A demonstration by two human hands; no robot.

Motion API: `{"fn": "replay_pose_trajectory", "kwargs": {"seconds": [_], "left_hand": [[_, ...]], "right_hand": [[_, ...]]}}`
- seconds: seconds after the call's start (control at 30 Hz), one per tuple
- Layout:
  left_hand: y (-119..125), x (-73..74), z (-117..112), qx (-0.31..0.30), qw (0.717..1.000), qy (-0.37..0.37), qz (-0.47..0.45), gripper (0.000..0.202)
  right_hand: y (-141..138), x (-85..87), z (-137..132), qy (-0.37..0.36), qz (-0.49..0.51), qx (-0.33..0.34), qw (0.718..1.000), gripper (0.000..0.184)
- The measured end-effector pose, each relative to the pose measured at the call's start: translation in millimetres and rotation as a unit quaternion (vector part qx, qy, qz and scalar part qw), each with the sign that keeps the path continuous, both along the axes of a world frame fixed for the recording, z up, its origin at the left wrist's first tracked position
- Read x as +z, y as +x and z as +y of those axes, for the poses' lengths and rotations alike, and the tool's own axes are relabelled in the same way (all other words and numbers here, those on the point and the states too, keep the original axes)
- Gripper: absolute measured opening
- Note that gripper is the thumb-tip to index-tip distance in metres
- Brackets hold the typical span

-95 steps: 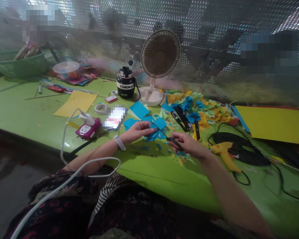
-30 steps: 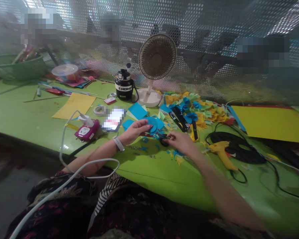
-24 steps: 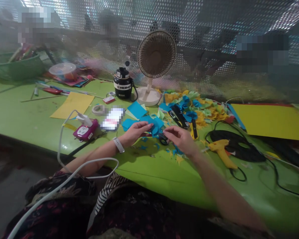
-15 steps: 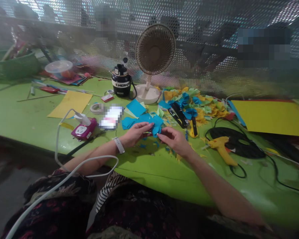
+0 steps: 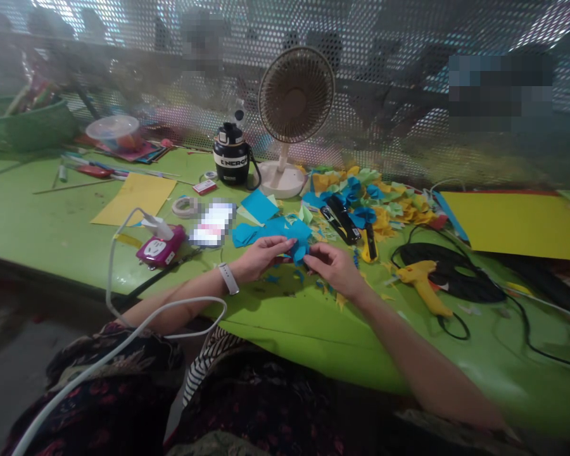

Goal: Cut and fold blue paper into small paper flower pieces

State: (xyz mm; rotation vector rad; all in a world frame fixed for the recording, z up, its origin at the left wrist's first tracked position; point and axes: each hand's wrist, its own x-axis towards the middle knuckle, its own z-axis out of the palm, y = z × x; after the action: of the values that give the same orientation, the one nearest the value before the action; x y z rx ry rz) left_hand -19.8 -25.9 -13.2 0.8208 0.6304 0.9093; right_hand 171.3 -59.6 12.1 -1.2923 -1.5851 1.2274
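Observation:
Between my two hands is a small piece of blue paper [image 5: 299, 253] with curved edges, held just above the green table. My left hand [image 5: 262, 256], with a pale watch strap on its wrist, pinches it between thumb and fingers. My right hand [image 5: 332, 267] is closed on its right edge with the fingertips. Right behind lie more blue paper cutouts [image 5: 246, 234] and a square blue sheet [image 5: 259, 206]. A black stapler [image 5: 341, 218] and a yellow utility knife [image 5: 370, 244] lie beyond my right hand.
A heap of cut paper [image 5: 399, 202] spreads at the back right. A yellow glue gun [image 5: 425, 285] rests at right near a black disc. Left are a phone [image 5: 213, 225], a tape roll [image 5: 185, 207] and a purple power socket [image 5: 160, 246]. A fan [image 5: 297, 95] and black bottle [image 5: 232, 158] stand behind.
The blue piece has turned slightly between my fingers, and its lower edge sits a little higher. My right fingertips have shifted slightly to the right along it.

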Motion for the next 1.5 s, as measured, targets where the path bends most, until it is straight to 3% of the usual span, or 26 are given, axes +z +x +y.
{"fn": "replay_pose_trajectory", "kwargs": {"seconds": [0.3, 0.73, 1.2, 1.33, 1.5], "left_hand": [[3.2, -0.9, -6.8, -0.02, 0.997, 0.049, 0.054, 0.038], [0.1, -4.5, -4.4, -0.067, 0.993, 0.077, 0.053, 0.038], [-1.5, -3.1, -3.1, -0.06, 0.989, 0.073, 0.115, 0.042], [-2.5, -2.3, -3.3, -0.056, 0.985, 0.094, 0.131, 0.046], [-2.8, -2.2, -3.5, -0.072, 0.97, 0.154, 0.174, 0.046]], "right_hand": [[-0.9, -2.5, 2.2, -0.028, 0.013, -0.004, 1.0, 0.03], [0.8, -4.7, 3.8, -0.161, 0.095, 0.013, 0.982, 0.037], [-2.3, -3.7, 2.9, -0.075, 0.088, 0.0, 0.993, 0.043], [5.2, -1.9, 5.3, -0.06, 0.093, -0.004, 0.994, 0.033], [3.1, -1.3, 2.5, -0.009, 0.052, -0.007, 0.999, 0.037]]}}
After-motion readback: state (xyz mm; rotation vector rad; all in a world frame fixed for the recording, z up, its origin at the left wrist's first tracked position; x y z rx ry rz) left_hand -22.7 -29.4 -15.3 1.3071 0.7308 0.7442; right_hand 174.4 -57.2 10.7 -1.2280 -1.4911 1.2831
